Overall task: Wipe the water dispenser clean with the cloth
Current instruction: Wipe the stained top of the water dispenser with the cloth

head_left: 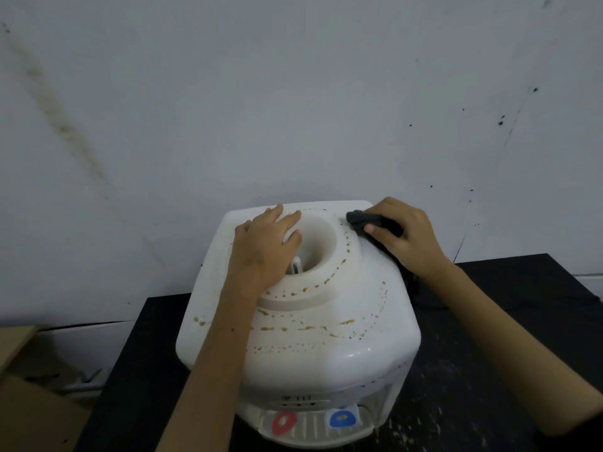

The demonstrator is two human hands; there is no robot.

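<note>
Both hands are on top of the water dispenser (313,321). Right hand (406,236) curls its fingers and thumb round a dark, soft, bunched cloth (370,221) and presses it on the dispenser's far right corner. Left hand (266,243) lies flat with fingers straight and spread, holding nothing, its palm on the left rim of the raised round collar (313,256) at the dispenser's top centre, fingertips reaching the edge of the smooth funnel-shaped hollow inside it.

The dispenser is glossy white plastic with rounded corners; rows of small brownish spots and streaks curve around the collar and across the near side of its top. On the dispenser's front, low down, sit a red tap lever (284,423) to the left and a blue tap lever (341,419) to the right, above a ribbed white drip tray (310,433). The dispenser stands on a matte black surface (489,370) flecked with pale dust. Behind the dispenser rises a grey-white wall (293,93) with dark specks and a brownish smear. Left of the dispenser, lower, lies flat brown cardboard (32,412)
</note>
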